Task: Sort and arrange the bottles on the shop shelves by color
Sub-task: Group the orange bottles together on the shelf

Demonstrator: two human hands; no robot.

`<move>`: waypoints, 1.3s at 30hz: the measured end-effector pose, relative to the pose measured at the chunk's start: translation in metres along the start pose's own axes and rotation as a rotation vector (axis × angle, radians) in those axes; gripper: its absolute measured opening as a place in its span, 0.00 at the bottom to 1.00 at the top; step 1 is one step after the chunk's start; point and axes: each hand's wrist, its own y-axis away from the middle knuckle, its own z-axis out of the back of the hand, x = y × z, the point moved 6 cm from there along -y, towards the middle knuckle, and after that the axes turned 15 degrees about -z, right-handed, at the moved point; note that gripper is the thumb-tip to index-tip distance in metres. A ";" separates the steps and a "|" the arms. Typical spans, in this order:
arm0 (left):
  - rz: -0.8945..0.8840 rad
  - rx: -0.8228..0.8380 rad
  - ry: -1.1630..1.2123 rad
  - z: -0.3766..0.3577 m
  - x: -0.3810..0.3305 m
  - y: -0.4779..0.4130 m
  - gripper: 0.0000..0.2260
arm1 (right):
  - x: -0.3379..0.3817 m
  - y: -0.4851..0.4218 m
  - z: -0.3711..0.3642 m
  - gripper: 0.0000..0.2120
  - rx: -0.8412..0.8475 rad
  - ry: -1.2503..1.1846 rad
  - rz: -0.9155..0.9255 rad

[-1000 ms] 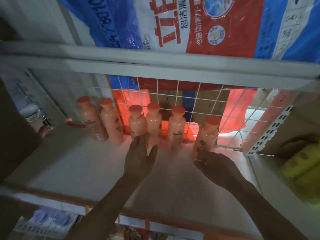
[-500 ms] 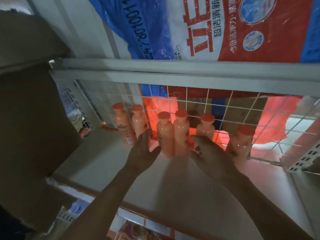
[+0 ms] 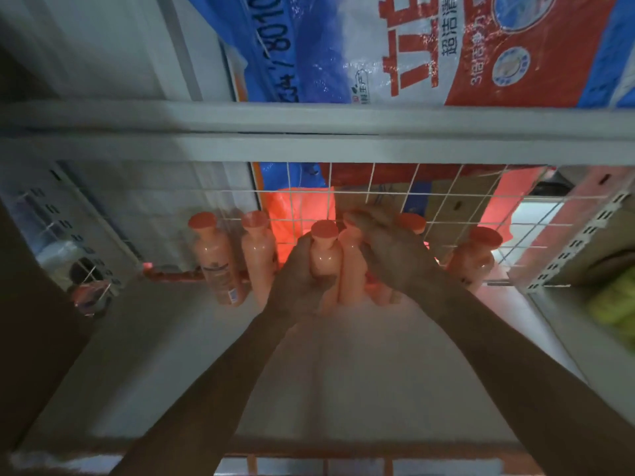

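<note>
Grey sheet metal forms the shelf (image 3: 165,355), the largest thing in view, and its back is closed by a white wire grid (image 3: 450,204). Above the wire grid, a blue, white and red detergent sack (image 3: 395,46) is laid on the upper board. At the grid's right end a perforated upright (image 3: 570,245) is fixed, and yellow-green goods (image 3: 615,304) are glimpsed beyond it.

Along the foot of the wire grid, 6 peach bottles (image 3: 213,266) with orange caps are stood upright in a loose row. The 2 at the grid's left end are set just beside each other, and the 6th bottle (image 3: 476,259) is stood apart near its right end.

The left hand (image 3: 297,286) is curled round the 3rd bottle (image 3: 324,255), in front of the grid's middle. The right hand (image 3: 395,259) is laid over the 4th bottle (image 3: 350,280) and the 5th bottle (image 3: 412,221), with its fingertips at the 4th cap. Because of blur, it cannot be told whether anything is gripped by it.
</note>
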 end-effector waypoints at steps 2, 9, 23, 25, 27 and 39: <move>0.037 -0.061 -0.025 0.003 0.004 0.002 0.29 | 0.000 -0.001 -0.001 0.24 -0.016 0.000 -0.069; 0.038 -0.041 0.035 0.001 0.005 0.000 0.30 | 0.003 -0.008 0.005 0.20 0.050 0.157 -0.164; 0.143 0.045 0.099 -0.007 0.030 0.010 0.33 | -0.003 -0.011 0.002 0.27 0.117 0.174 -0.273; 0.159 0.049 0.108 -0.014 0.032 0.016 0.27 | -0.003 -0.009 0.003 0.25 0.144 0.168 -0.268; 0.197 0.041 0.083 -0.018 0.037 0.023 0.25 | -0.002 -0.005 0.004 0.23 0.153 0.152 -0.261; 0.166 0.031 0.077 -0.020 0.042 0.038 0.25 | -0.009 -0.008 -0.006 0.26 0.172 -0.054 -0.277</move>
